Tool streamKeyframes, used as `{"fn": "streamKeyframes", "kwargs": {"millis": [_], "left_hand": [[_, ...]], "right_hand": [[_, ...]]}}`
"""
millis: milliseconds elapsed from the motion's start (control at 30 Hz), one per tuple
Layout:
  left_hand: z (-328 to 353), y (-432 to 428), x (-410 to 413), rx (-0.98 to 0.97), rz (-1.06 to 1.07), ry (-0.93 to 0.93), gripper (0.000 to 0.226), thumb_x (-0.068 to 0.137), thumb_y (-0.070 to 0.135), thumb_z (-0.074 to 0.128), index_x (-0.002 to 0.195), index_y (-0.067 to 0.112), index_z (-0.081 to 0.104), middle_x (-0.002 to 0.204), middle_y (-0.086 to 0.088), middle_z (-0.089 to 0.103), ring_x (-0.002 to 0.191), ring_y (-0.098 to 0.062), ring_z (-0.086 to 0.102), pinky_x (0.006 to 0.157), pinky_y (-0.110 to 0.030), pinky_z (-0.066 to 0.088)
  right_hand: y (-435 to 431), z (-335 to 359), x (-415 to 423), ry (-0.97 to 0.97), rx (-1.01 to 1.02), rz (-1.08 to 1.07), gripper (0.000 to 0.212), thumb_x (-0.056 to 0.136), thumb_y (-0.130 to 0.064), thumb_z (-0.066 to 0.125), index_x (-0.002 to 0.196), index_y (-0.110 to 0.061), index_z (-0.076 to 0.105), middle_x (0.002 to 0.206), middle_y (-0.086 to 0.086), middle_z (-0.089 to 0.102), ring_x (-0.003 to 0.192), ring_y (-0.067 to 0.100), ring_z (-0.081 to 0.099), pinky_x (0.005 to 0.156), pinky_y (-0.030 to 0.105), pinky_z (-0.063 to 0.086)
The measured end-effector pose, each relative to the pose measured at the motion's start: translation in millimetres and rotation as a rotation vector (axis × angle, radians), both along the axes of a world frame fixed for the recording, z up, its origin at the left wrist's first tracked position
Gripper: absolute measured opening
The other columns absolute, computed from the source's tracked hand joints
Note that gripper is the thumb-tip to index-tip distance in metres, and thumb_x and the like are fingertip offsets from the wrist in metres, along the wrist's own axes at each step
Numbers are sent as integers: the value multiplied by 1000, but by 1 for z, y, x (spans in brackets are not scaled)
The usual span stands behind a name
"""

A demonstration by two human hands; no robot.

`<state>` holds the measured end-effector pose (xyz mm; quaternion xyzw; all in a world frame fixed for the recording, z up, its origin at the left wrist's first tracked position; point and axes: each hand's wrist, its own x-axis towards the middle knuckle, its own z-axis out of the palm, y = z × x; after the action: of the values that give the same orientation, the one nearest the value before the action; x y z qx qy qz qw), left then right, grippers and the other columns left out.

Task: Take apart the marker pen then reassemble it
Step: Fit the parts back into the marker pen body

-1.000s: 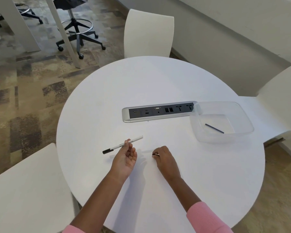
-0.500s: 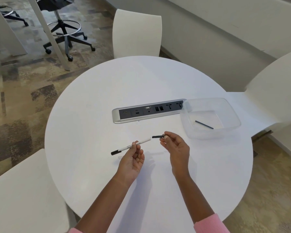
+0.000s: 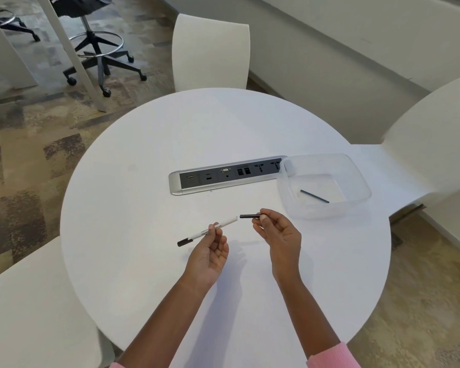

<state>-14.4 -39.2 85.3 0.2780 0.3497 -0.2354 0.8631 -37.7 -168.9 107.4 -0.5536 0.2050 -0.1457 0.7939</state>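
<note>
My left hand (image 3: 210,251) pinches a white marker barrel (image 3: 225,223) with a black end at its lower left, holding it slanted above the round white table (image 3: 149,197). My right hand (image 3: 279,232) pinches a short black marker piece (image 3: 248,216) by its right end. The piece lies in line with the barrel's open right end, a small gap between them. A thin dark rod (image 3: 314,196) lies inside the clear plastic tub (image 3: 356,176) at the right of the table.
A silver and grey socket panel (image 3: 223,176) is set into the table's middle, its right end under the tub. White chairs stand at the far side (image 3: 210,51), the right (image 3: 430,139) and the near left (image 3: 29,314). A black wheeled stool (image 3: 98,46) stands on the carpet.
My right hand lifted from the table with the black piece and brought it up to the barrel's right end. My left hand kept hold of the barrel.
</note>
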Motion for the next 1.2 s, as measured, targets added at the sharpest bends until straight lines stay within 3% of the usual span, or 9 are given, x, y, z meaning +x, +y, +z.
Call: {"fn": "streamKeyframes", "kwargs": {"millis": [233, 500, 667, 833, 1033, 1200], "left_hand": [[2, -4, 0, 15, -5, -7, 14, 88, 19, 55, 81, 13, 65, 49, 5, 65, 43, -5, 60, 46, -14, 52], [0, -4, 0, 73, -17, -12, 13, 88, 19, 56, 81, 13, 65, 49, 5, 66, 42, -5, 60, 45, -14, 52], [-1, -3, 0, 151, -54, -44, 12, 88, 20, 57, 81, 15, 66, 51, 7, 66, 47, -4, 60, 48, -14, 52], [2, -5, 0, 206, -107, -105, 12, 88, 21, 57, 83, 16, 66, 51, 9, 65, 54, -5, 57, 49, -14, 52], [2, -5, 0, 238, -105, -127, 12, 89, 20, 56, 83, 16, 66, 52, 10, 66, 61, -8, 55, 48, -14, 52], [-1, -4, -4, 268, -106, -142, 12, 88, 20, 57, 83, 16, 67, 53, 10, 67, 50, -3, 59, 48, -13, 52]], "right_hand": [[-4, 1, 0, 7, -54, 32, 15, 85, 2, 56, 88, -10, 66, 81, 7, 68, 69, 7, 69, 65, 15, 55], [-10, -2, -6, -11, -424, 101, 23, 84, -2, 61, 88, -24, 66, 87, 0, 69, 77, 8, 68, 72, 18, 56], [-15, -3, -5, 4, -470, 131, 25, 84, -3, 61, 87, -27, 66, 86, -1, 68, 75, 6, 67, 71, 17, 56], [-11, -5, -3, 73, -469, 208, 19, 84, -8, 62, 84, -26, 66, 81, 1, 69, 70, 8, 67, 71, 20, 57], [-6, -5, -3, 92, -583, 220, 19, 87, -13, 59, 78, -29, 63, 72, -10, 65, 64, 2, 62, 63, 14, 54], [-6, -8, -3, 164, -715, 245, 13, 90, -22, 54, 81, -18, 62, 72, -5, 63, 68, 10, 60, 64, 22, 48]]}}
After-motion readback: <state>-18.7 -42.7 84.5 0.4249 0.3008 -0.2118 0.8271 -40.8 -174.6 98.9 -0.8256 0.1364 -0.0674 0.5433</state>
